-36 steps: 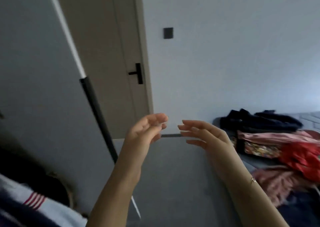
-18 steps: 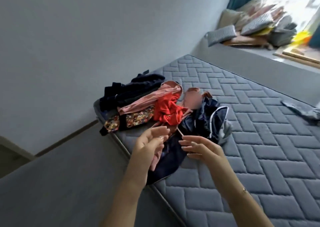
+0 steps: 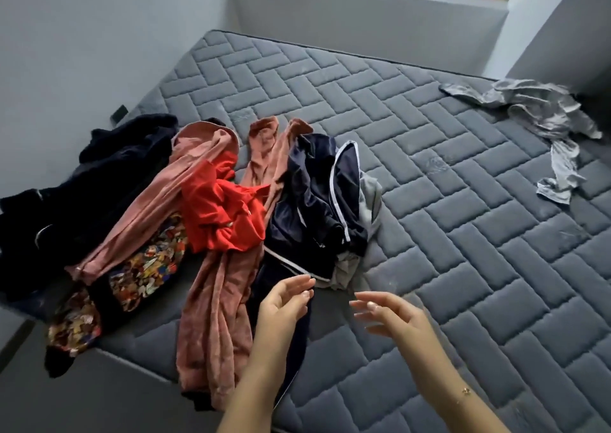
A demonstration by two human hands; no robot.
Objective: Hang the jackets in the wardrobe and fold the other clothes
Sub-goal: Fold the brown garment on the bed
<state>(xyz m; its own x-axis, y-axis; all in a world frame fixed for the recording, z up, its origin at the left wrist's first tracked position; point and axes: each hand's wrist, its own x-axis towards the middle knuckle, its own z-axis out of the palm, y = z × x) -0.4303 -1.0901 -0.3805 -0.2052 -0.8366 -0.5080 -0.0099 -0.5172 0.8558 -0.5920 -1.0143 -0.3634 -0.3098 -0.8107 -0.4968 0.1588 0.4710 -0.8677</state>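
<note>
Both hands up front and empty: my left hand (image 3: 284, 303) has loose, relaxed fingers (image 3: 302, 282) just over the navy white-piped garment (image 3: 317, 201), my right hand (image 3: 393, 317) is spread wide above bare mattress (image 3: 463, 234). The pile sits at the bed's near-left corner: pink velvety trousers (image 3: 215, 317) spilling over the edge, a red top (image 3: 221, 214) on them, a floral piece (image 3: 145, 267) and a dark navy fleece (image 3: 99, 181) beyond. A crumpled grey garment (image 3: 542, 115) lies well apart, far right.

The risk, I reckon: everything's tangled, so lifting the navy one could drag the trousers off the edge.

No wardrobe in view, and I can't tell which pieces are jackets.
</note>
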